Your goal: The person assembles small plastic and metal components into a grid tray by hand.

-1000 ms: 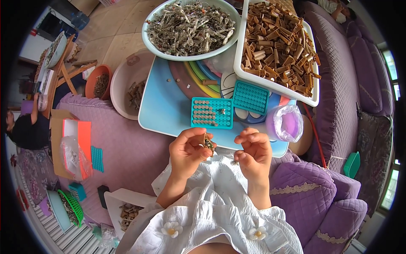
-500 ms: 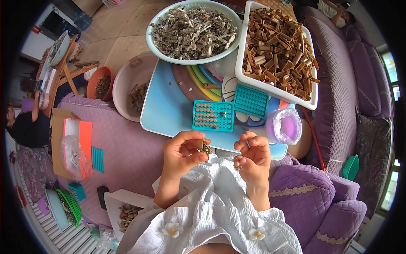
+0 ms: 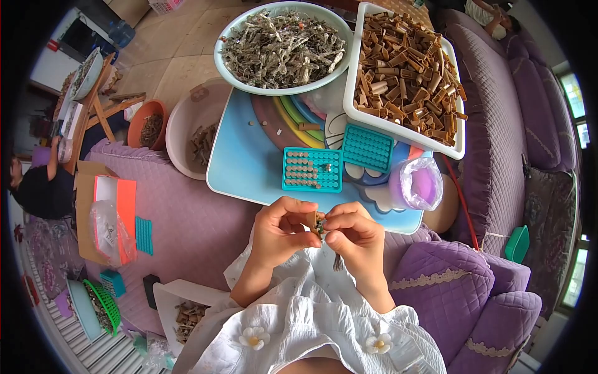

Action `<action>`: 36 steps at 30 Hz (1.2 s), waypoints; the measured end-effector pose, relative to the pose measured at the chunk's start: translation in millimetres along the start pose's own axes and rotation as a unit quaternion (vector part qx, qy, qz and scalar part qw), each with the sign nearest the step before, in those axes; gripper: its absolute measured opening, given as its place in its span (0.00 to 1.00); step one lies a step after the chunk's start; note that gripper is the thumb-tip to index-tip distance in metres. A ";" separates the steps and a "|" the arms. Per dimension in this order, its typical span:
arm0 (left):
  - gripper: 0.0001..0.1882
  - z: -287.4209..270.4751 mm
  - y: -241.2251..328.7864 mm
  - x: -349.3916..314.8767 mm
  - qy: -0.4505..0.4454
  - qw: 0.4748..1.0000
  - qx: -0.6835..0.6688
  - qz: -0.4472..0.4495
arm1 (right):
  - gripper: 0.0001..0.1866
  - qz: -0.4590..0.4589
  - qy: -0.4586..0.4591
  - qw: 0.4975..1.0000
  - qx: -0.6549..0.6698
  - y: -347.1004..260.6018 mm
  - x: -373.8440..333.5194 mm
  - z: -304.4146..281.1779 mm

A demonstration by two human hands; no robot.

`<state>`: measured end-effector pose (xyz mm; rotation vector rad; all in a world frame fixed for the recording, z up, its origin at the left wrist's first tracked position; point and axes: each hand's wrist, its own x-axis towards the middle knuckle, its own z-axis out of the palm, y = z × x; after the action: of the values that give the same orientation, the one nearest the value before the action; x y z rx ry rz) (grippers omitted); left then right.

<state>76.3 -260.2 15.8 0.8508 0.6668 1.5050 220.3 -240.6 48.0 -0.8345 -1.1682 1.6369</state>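
My left hand (image 3: 281, 230) pinches a small brown casing piece (image 3: 313, 219) between thumb and fingers, above my lap. A little green circuit board (image 3: 320, 227) shows at the casing's side. My right hand (image 3: 356, 237) is closed at the same spot, its fingertips on the board's edge. From under the right thumb hangs a thin greyish bundle of wires (image 3: 338, 262); its upper end is hidden by the fingers. Just beyond my hands lies a teal tray (image 3: 313, 187) with rows of small round pieces and a tiny metallic part.
Beyond stand a basin (image 3: 219, 68) of wired parts and a white bin (image 3: 350, 106) of brown casings on the blue table (image 3: 240, 168). A second teal tray (image 3: 367, 148) and a lined purple tub (image 3: 428, 181) are at right. Another person (image 3: 40, 181) is far left.
My right hand has moved left to meet my left hand, which shifted slightly right with the casing. The wire bundle now shows below the right thumb.
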 end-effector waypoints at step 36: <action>0.15 18.3 35.9 16.0 -0.010 0.973 0.209 -0.099 | 0.04 0.100 -0.060 0.992 -0.055 -14.9 8.0 0.2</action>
<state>70.8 -249.6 57.5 1.0793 1.0445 1.1921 221.8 -231.4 62.1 -0.9602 -1.3018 1.8199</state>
